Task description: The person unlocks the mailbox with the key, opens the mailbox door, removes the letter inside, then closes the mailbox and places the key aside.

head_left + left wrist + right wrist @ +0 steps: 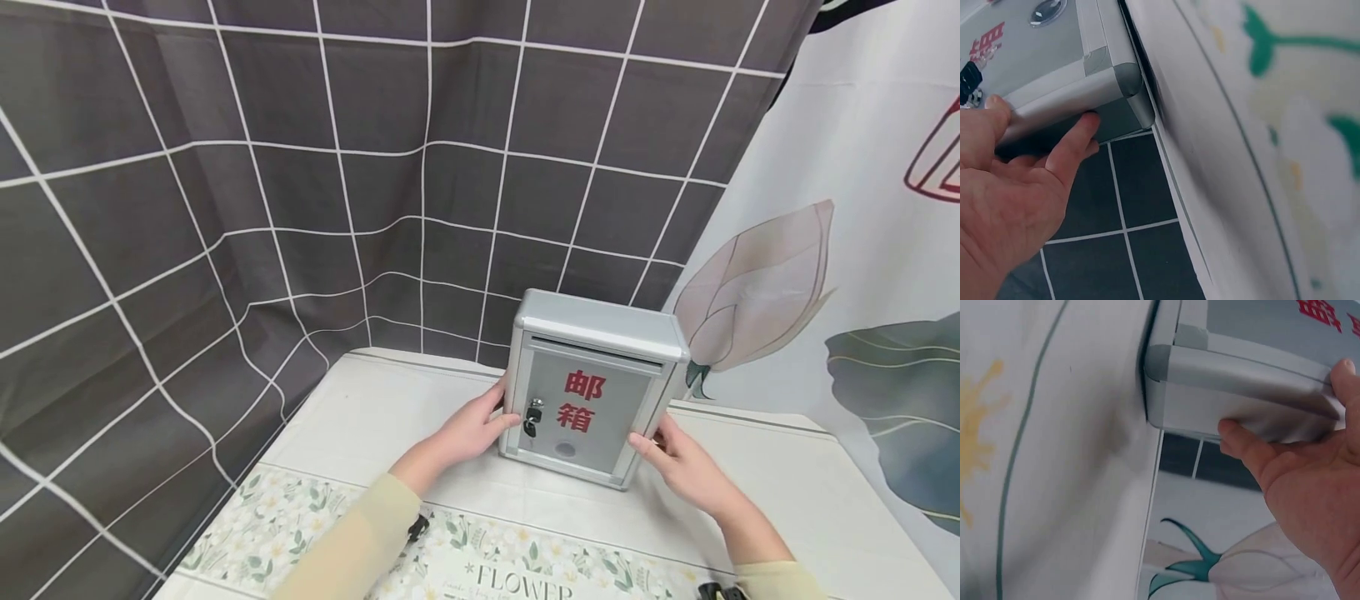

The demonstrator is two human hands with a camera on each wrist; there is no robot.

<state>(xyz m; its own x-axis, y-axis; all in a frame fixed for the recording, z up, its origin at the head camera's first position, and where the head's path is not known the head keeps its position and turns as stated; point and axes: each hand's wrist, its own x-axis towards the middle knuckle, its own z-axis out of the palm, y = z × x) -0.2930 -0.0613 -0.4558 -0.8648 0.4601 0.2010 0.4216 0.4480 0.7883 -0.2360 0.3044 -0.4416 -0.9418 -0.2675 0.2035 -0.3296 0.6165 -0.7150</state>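
A silver-grey metal mailbox point(592, 417) with red characters stands on the white table, its front facing the camera. My left hand point(468, 429) grips its left side, thumb on the front edge beside the lock and hanging keys point(531, 419). On the opposite side my right hand point(686, 467) grips the box, thumb on the front frame. The left wrist view shows the left hand point(1022, 194) with fingers against the side wall point(1116, 119). In the right wrist view the right hand point(1310, 481) holds the other side wall point(1210, 406) likewise.
The table point(390, 400) has a cloth with a floral band point(300, 517) and printed lettering along the front. A dark curtain with white grid lines point(375, 192) hangs behind and at left. A white curtain with large flower prints point(757, 292) hangs at right.
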